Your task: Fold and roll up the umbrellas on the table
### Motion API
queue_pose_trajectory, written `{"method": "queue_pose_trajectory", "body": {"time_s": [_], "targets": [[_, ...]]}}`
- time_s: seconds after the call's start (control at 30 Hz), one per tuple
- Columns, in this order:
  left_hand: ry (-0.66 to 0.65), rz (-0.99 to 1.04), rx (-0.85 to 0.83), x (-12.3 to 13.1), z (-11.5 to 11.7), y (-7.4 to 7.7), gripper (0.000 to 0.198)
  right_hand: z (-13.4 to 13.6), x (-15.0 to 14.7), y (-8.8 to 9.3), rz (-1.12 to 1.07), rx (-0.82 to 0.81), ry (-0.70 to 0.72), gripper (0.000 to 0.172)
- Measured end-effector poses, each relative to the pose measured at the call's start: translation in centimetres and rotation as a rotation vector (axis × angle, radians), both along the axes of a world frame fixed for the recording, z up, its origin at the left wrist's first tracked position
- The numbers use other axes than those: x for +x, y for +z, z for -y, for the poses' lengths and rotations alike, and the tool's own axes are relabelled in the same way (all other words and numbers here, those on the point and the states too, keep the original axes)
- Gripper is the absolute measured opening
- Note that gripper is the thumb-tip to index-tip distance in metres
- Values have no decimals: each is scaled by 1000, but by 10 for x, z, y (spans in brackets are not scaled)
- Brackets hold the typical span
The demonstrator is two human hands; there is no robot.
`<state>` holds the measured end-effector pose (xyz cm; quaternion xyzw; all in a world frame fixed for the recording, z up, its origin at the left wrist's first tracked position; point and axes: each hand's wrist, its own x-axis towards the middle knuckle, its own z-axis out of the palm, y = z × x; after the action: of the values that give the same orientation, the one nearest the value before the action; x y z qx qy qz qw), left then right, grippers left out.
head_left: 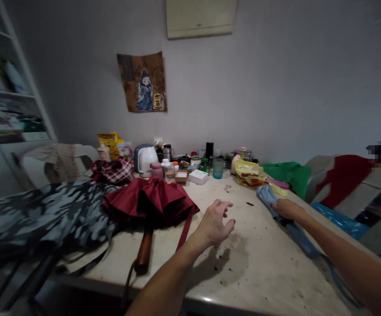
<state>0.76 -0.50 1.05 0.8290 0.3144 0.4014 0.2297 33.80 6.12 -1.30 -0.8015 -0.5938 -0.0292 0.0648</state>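
My left hand (215, 224) hovers just above the pale table (256, 267), fingers loosely spread and empty, a little to the right of a folded dark red umbrella (150, 199) with a brown wooden handle (143, 252). My right hand (285, 208) rests on a light blue folded umbrella (271, 196) lying along the table's right edge, its fingers curled down over the fabric. A grey camouflage umbrella (41, 215) lies across the table's left part.
Along the wall stand a white kettle (145, 159), jars, bottles, a teal cup (218, 168), a white box (198, 176) and yellow packets (248, 172). Green cloth (289, 172) and a blue bag (338, 219) lie to the right. Shelves stand at left.
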Motion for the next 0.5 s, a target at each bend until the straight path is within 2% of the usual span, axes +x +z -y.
{"method": "queue_pose_trajectory", "body": {"time_s": [0.1,0.17,0.2,0.27,0.33,0.4,0.43,0.5], "targets": [[-19,21,8,-12,23,11,40,1,-23,3,95,-36,15,38],[-46,26,-2,-30,40,17,37,5,-46,8,160,-29,89,38],[-18,0,-1,-44,46,18,34,8,-60,12,182,-27,141,37],[174,-97,14,-79,48,13,28,17,-90,20,199,-42,273,35],[539,-254,21,-120,41,3,23,26,-121,28,156,-17,368,35],[836,-539,-51,-158,30,-11,25,34,-149,33,97,9,456,36],[890,-632,-118,-173,25,-17,26,36,-161,34,68,13,490,36],[841,-695,-243,-193,18,-28,30,36,-180,31,-6,22,557,36]]}}
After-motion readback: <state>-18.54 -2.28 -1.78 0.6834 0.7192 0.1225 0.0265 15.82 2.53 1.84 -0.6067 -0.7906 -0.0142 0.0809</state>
